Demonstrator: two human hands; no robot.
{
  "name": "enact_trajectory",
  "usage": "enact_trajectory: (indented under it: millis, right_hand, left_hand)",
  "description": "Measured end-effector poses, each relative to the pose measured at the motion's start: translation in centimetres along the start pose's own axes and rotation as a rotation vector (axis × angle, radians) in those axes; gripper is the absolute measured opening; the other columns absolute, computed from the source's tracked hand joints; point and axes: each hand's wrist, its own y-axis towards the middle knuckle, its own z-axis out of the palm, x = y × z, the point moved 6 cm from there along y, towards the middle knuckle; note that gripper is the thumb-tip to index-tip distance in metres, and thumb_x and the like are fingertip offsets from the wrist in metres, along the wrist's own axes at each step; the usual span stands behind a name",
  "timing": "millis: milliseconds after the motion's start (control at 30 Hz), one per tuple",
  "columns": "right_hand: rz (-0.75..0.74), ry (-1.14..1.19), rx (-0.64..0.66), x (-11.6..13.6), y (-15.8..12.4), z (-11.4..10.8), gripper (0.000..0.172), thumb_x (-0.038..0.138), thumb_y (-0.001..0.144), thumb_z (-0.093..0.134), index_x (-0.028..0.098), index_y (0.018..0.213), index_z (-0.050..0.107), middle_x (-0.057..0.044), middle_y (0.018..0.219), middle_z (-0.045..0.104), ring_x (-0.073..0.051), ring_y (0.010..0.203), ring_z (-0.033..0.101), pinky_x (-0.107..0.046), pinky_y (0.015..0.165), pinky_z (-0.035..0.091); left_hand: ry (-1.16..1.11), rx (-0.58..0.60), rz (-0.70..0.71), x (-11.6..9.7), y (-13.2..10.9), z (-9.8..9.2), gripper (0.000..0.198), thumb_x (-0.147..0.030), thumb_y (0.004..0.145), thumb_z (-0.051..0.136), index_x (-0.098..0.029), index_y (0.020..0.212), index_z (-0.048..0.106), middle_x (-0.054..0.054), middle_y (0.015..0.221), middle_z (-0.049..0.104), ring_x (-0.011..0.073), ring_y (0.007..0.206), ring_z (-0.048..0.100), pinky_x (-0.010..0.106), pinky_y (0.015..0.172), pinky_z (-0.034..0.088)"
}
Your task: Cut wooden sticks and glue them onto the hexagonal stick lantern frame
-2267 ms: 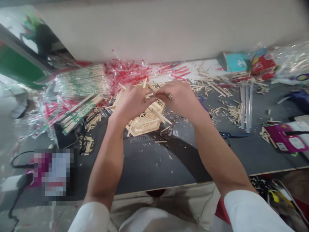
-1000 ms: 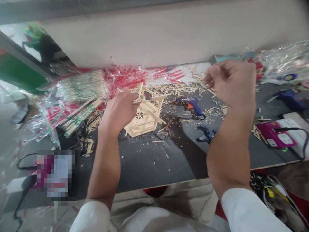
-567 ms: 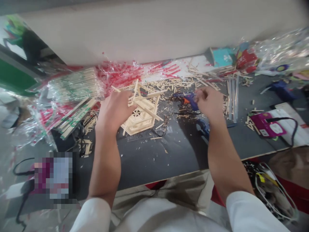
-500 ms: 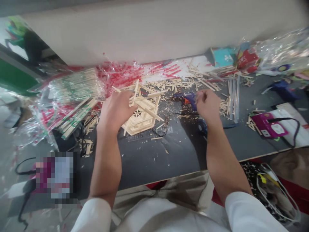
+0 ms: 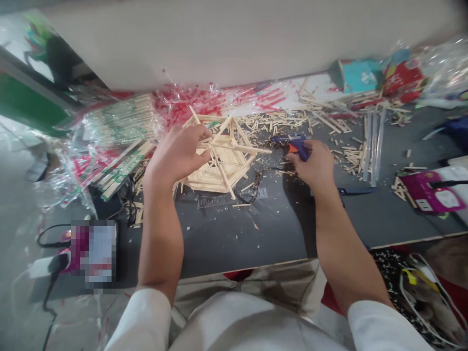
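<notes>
A pale model built of thin wooden sticks point(image 5: 223, 158) stands on the dark grey tabletop point(image 5: 237, 234), tilted toward me so its open framework shows. My left hand point(image 5: 177, 153) grips the model's left side, fingers curled over its top sticks. My right hand point(image 5: 314, 163) lies to the right of the model, closing around the handle of a blue and orange glue gun point(image 5: 294, 144) that lies among cut stick scraps.
Packs of wrapped chopsticks point(image 5: 120, 124) and red-printed plastic wrappers point(image 5: 190, 100) pile up at the back left. Clear glue sticks point(image 5: 373, 144), a teal box point(image 5: 360, 75), a magenta box point(image 5: 427, 197) and stick offcuts lie to the right. A power strip and cables hang at the left edge.
My right hand left the model, rose to the right, then came down onto the glue gun. My left hand tipped the stick model toward me.
</notes>
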Motion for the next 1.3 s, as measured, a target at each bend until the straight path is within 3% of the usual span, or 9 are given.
enact_trajectory:
  millis: [200,333,500,633,800,1033,1167,1300]
  right_hand:
    - [0.043,-0.133,0.096,0.1,0.1,0.5,0.041,0.022,0.09,0.061,0.012,0.129,0.07,-0.027,0.126,0.071,-0.041,0.123,0.068,-0.056,0.109,0.053]
    - [0.078,-0.052,0.034,0.6,0.0,-0.2,0.04,0.028,0.092,0.059,0.015,0.13,0.065,-0.026,0.121,0.073,-0.042,0.115,0.071,-0.057,0.102,0.055]
    - [0.112,0.085,-0.036,1.4,-0.3,-0.6,0.046,0.03,0.09,0.06,0.017,0.134,0.056,-0.024,0.117,0.074,-0.037,0.102,0.073,-0.055,0.096,0.056]
    - [0.053,0.242,-0.043,2.5,-0.5,-0.9,0.049,0.044,0.086,0.071,0.023,0.127,0.055,-0.018,0.112,0.074,-0.034,0.097,0.073,-0.052,0.091,0.059]
    - [0.038,0.29,-0.108,4.0,-0.8,-2.2,0.047,0.063,0.084,0.076,0.029,0.11,0.056,-0.011,0.098,0.072,-0.032,0.09,0.071,-0.05,0.082,0.058]
    - [-0.072,0.183,-0.191,8.6,-2.2,-4.5,0.025,0.05,0.089,0.067,0.03,0.099,0.056,-0.007,0.085,0.068,-0.029,0.077,0.068,-0.049,0.081,0.058]
    - [-0.169,0.064,-0.155,12.2,-3.1,-5.1,0.018,0.046,0.094,0.061,0.03,0.1,0.057,-0.011,0.094,0.07,-0.033,0.093,0.072,-0.052,0.09,0.06]
    - [-0.198,0.009,-0.07,13.8,-3.4,-4.8,0.018,0.042,0.098,0.058,0.029,0.111,0.061,-0.015,0.102,0.072,-0.037,0.106,0.073,-0.055,0.097,0.06]
  left_hand:
    - [0.005,0.084,0.058,0.1,-0.3,0.1,0.038,-0.026,0.098,0.065,-0.025,0.133,0.08,0.008,0.113,0.082,0.0298,0.113,0.074,0.039,0.099,0.053]
    - [0.061,0.074,0.012,-0.3,-0.6,0.1,0.039,-0.027,0.099,0.067,-0.026,0.135,0.08,0.008,0.109,0.082,0.0312,0.113,0.075,0.04,0.099,0.055]
    - [0.171,0.096,-0.021,-1.1,-0.8,0.3,0.04,-0.022,0.102,0.065,-0.025,0.139,0.079,0.011,0.122,0.083,0.0332,0.115,0.077,0.042,0.099,0.058]
    - [0.187,0.111,0.012,-1.2,-0.8,0.2,0.038,-0.021,0.104,0.063,-0.024,0.139,0.08,0.012,0.127,0.083,0.0345,0.118,0.077,0.044,0.1,0.058]
    - [0.129,0.088,0.015,-0.8,-0.6,0.1,0.038,-0.017,0.101,0.064,-0.03,0.13,0.085,0.008,0.122,0.084,0.03,0.11,0.078,0.041,0.095,0.058]
    - [0.127,0.057,-0.008,-0.6,-0.2,0.5,0.04,-0.016,0.099,0.061,-0.029,0.128,0.085,0.008,0.128,0.084,0.032,0.118,0.076,0.041,0.096,0.058]
    - [0.132,0.083,-0.03,-0.7,-0.2,0.3,0.043,-0.014,0.097,0.058,-0.031,0.126,0.086,0.008,0.118,0.085,0.0333,0.113,0.077,0.043,0.094,0.057]
    - [0.116,0.086,-0.025,-0.9,-0.2,0.1,0.041,-0.014,0.094,0.06,-0.03,0.12,0.087,0.008,0.111,0.085,0.0328,0.108,0.076,0.043,0.093,0.058]
